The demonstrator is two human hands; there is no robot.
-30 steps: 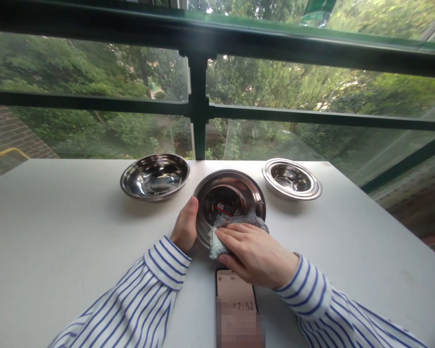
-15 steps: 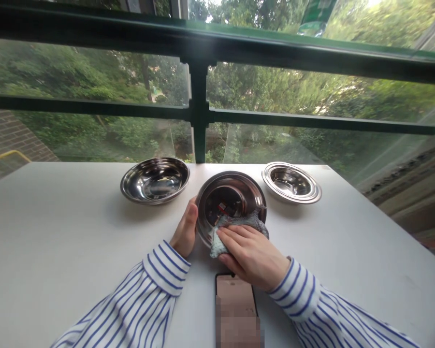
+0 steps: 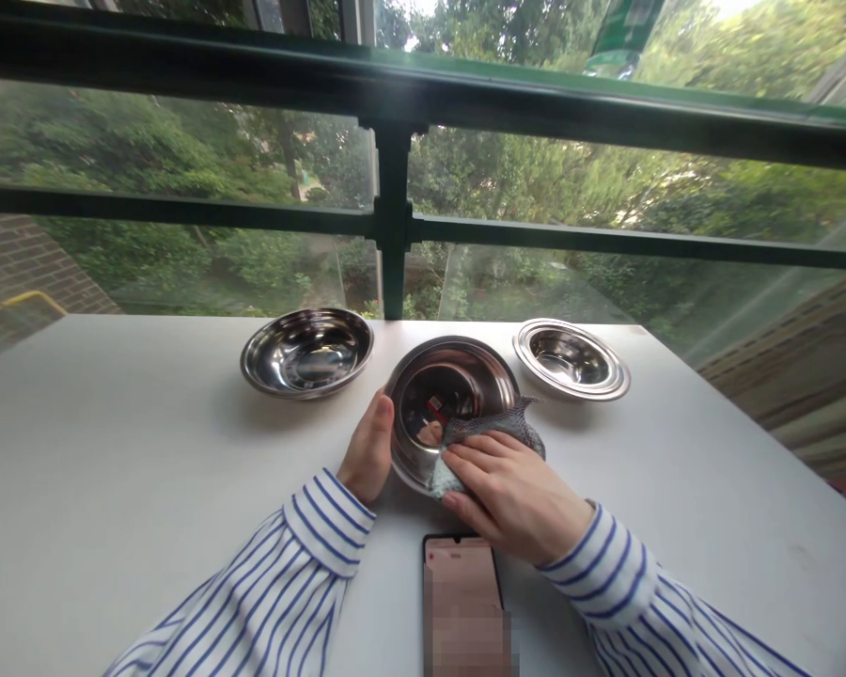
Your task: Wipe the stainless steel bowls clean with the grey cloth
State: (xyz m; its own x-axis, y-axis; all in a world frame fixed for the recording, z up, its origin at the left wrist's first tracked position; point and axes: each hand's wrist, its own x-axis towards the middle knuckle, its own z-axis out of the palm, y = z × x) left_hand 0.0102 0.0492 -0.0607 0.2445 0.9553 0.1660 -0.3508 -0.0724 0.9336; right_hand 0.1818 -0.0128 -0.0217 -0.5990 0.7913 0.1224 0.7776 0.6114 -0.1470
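Observation:
A steel bowl [image 3: 441, 395] stands tilted toward me on the white table [image 3: 113, 451], just in front of my hands. My left hand [image 3: 368, 453] grips its left rim, thumb up along the edge. My right hand [image 3: 511, 489] presses a grey cloth [image 3: 497, 428] against the bowl's near right rim, fingers laid over the cloth. Both sleeves are white with blue stripes.
A second steel bowl [image 3: 306, 351] sits at the back left and a wide-rimmed steel dish [image 3: 571, 357] at the back right. A phone [image 3: 463, 602] lies at the near table edge below my hands. A dark window frame [image 3: 393, 216] and glass run behind the table.
My right hand and the cloth have slid rightward along the bowl's near rim. The left hand keeps its hold on the left rim.

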